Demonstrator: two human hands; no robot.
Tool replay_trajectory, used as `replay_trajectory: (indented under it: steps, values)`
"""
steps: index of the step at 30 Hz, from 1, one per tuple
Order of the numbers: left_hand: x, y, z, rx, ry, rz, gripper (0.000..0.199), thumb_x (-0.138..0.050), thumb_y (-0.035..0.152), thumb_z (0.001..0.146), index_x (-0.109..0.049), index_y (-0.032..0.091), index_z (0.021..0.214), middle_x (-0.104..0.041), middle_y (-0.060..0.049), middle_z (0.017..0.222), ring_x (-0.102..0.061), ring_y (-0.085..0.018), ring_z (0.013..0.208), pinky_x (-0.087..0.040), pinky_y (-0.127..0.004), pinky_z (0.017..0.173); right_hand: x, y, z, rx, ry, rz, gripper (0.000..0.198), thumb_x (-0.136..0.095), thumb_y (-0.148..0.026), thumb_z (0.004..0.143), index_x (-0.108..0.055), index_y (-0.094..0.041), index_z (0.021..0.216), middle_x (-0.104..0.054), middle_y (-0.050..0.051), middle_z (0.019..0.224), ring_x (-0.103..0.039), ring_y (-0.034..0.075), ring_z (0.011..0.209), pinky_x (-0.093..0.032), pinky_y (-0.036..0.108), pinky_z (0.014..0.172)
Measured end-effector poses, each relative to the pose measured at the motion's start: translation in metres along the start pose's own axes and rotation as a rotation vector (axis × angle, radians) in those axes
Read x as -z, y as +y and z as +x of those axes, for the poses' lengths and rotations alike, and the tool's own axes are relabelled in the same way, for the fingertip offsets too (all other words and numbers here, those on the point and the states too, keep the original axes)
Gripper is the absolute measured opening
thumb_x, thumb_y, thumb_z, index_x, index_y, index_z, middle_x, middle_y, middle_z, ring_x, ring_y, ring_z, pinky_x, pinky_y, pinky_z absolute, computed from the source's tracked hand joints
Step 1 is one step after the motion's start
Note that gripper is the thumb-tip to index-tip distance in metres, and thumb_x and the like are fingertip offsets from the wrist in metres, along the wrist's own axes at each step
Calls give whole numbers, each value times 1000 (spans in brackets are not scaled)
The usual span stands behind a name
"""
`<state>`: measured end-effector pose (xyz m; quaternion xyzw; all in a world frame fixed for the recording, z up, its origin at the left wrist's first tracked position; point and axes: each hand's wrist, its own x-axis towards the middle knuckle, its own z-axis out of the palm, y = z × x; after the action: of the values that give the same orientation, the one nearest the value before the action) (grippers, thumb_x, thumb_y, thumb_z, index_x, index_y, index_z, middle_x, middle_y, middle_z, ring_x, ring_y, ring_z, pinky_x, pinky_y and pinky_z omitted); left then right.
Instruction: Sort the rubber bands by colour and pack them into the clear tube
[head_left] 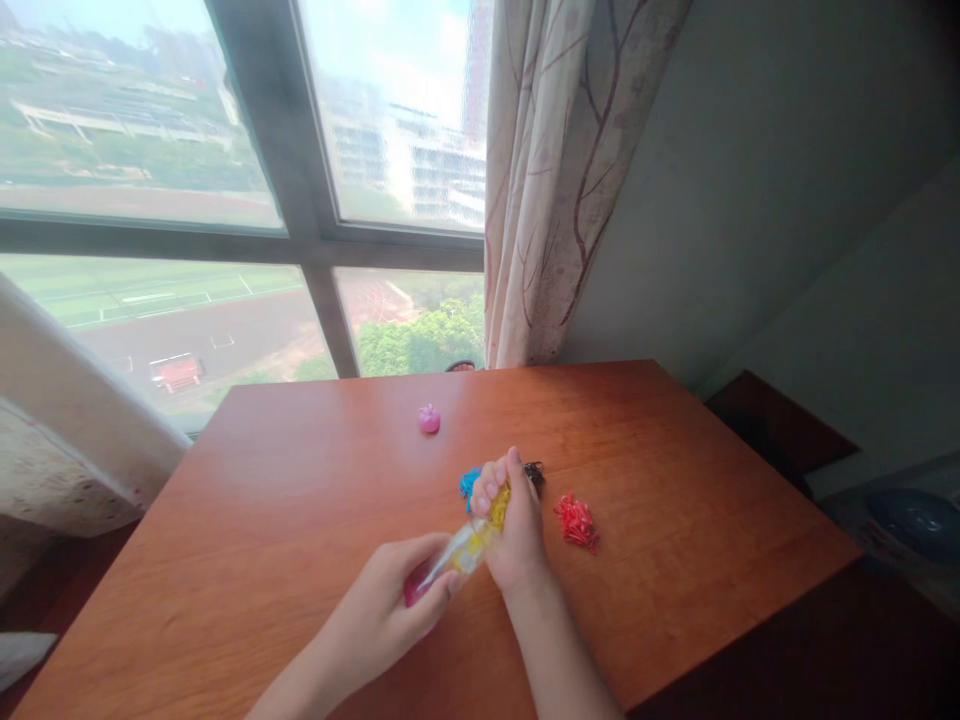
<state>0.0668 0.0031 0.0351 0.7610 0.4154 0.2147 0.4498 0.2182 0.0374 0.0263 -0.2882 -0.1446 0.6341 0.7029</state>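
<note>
My left hand (pixel 394 590) is closed round a clear plastic container (pixel 463 553) with pink at its lower end. The container tilts up to the right, and yellow pieces show inside it. At its upper end my right hand (pixel 517 525) grips a bunch of yellow rubber bands (pixel 500 506), with the fingers curled over it. Partly behind that hand lie a blue pile (pixel 469 485) and a black pile (pixel 534 475) of similar thin bands. Just right of it sits a red pile (pixel 577 523). A small round pink object (pixel 429 419), perhaps a lid, stands farther back.
All this is on a brown wooden table (pixel 300 480). Beyond its far edge are a window (pixel 300 243) and a patterned curtain (pixel 536 180). A grey wall (pixel 712 200) rises at the right, with a blue rounded object (pixel 911 520) low down beside the table.
</note>
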Motion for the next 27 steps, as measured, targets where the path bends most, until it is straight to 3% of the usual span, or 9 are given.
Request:
replay_trajectory:
  steps: [3, 7, 14, 20, 27]
  values:
    - [-7, -1, 2, -9, 66, -5, 33, -47, 40, 93, -59, 15, 75, -46, 4, 63, -40, -11, 59, -32, -21, 55, -3, 4, -3, 93, 19, -16, 46, -70, -52, 81, -42, -20, 62, -43, -8, 55, -42, 8, 49, -34, 20, 50]
    - [-9, 1, 4, 1, 130, -48, 31, -47, 41, 92, -61, 15, 82, -47, 4, 64, -41, -12, 59, -32, -21, 56, -6, 7, -6, 109, -1, -7, 40, -67, -50, 84, -46, -21, 66, -49, -6, 61, -47, 10, 55, -39, 22, 56]
    - [-7, 1, 4, 25, 145, -90, 30, -48, 42, 91, -62, 16, 88, -53, 3, 65, -45, -13, 59, -34, -22, 58, -7, 7, -6, 33, 45, 143, 26, -72, -40, 82, -56, -21, 73, -47, -8, 62, -46, 9, 57, -40, 21, 58]
    - [-7, 0, 4, 26, 126, -109, 29, -50, 42, 91, -61, 16, 84, -48, 4, 63, -42, -12, 58, -32, -21, 56, -5, 5, -4, -2, 52, 229, 24, -76, -37, 79, -60, -21, 74, -51, -7, 68, -48, 8, 62, -42, 20, 61]
    - [-6, -4, 3, -5, 118, -98, 28, -50, 41, 91, -60, 16, 83, -46, 4, 65, -39, -11, 59, -32, -20, 56, -5, 4, -6, 14, 32, 197, 21, -73, -38, 82, -62, -21, 76, -50, -6, 69, -47, 8, 61, -42, 20, 60]
